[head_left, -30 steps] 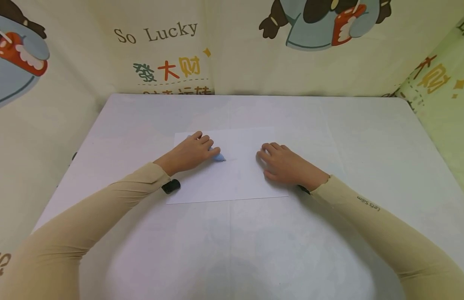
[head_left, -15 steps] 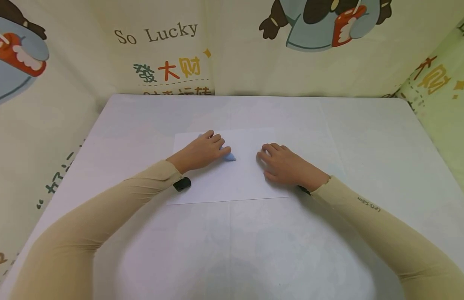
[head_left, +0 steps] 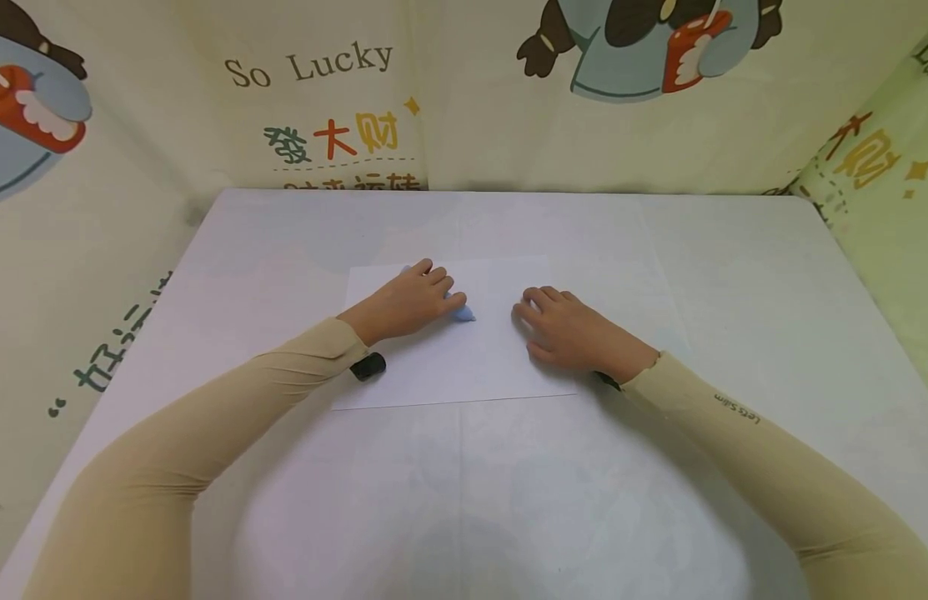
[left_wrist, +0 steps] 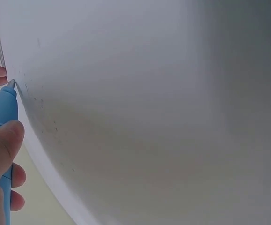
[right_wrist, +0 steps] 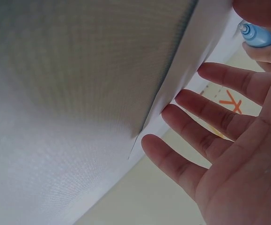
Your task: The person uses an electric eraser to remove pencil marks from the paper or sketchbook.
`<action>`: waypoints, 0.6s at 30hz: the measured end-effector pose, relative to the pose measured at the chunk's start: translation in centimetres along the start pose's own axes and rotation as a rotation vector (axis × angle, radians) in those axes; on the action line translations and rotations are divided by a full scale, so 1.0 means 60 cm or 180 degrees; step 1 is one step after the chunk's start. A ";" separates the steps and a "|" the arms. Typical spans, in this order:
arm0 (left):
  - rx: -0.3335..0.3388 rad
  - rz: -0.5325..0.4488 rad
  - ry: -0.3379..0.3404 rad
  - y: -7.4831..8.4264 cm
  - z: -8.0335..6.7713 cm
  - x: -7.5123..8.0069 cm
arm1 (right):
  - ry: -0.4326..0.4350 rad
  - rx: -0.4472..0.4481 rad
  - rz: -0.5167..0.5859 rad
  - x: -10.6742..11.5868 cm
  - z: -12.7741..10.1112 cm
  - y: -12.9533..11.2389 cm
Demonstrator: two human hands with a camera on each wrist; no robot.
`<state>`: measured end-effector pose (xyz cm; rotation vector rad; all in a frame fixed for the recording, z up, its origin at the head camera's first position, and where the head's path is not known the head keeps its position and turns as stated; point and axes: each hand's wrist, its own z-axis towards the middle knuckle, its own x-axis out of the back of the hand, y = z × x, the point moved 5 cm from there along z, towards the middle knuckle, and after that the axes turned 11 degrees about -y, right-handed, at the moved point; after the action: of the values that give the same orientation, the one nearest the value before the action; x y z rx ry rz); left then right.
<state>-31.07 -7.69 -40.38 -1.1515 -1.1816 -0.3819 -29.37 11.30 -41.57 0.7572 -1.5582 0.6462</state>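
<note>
A white sheet of paper (head_left: 448,367) lies on the white table. Over its middle my left hand (head_left: 403,302) grips a thick light-blue pen-shaped tool (head_left: 461,313), thumb along its side. The left wrist view shows the tool (left_wrist: 3,110) with a narrow metal tip (left_wrist: 11,83) at the paper's surface; whether it presses cannot be told. My right hand (head_left: 564,329) rests its fingertips on the right part of the sheet, to the right of the tip. Spread and holding nothing, the fingers (right_wrist: 184,129) touch the paper in the right wrist view. Small dark specks (left_wrist: 56,129) show in the left wrist view.
A black wrist camera (head_left: 368,367) sits under the left cuff, close above the paper. The white table (head_left: 464,492) reaches to a printed curtain (head_left: 471,100) at the back, with further curtain on both sides.
My left hand has slid to the right across the sheet with the blue tool, mostly in the first half second. The right hand and the paper stay in place.
</note>
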 end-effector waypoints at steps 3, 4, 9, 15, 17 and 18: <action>0.0012 -0.0003 -0.0001 -0.002 -0.009 -0.003 | 0.0013 0.0005 -0.0003 0.000 0.000 -0.001; 0.0016 -0.0006 0.0007 -0.003 -0.013 -0.004 | 0.0017 0.0007 -0.0002 0.000 0.000 -0.001; 0.0033 0.0033 0.0025 -0.006 -0.033 -0.010 | 0.0041 0.0023 -0.0015 -0.003 0.000 0.000; 0.0059 0.0023 0.0082 -0.011 -0.053 -0.014 | 0.0098 0.0038 -0.0072 -0.003 0.000 0.000; 0.0067 0.0034 0.0099 -0.011 -0.057 -0.016 | 0.0107 0.0039 -0.0080 -0.002 0.000 -0.001; 0.0069 0.0037 0.0109 -0.011 -0.058 -0.017 | 0.0107 0.0040 -0.0086 -0.002 0.000 -0.001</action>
<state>-30.15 -11.27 -40.69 -1.1285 -1.1461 -0.3779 -29.32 11.30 -41.70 0.7720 -1.5121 0.6461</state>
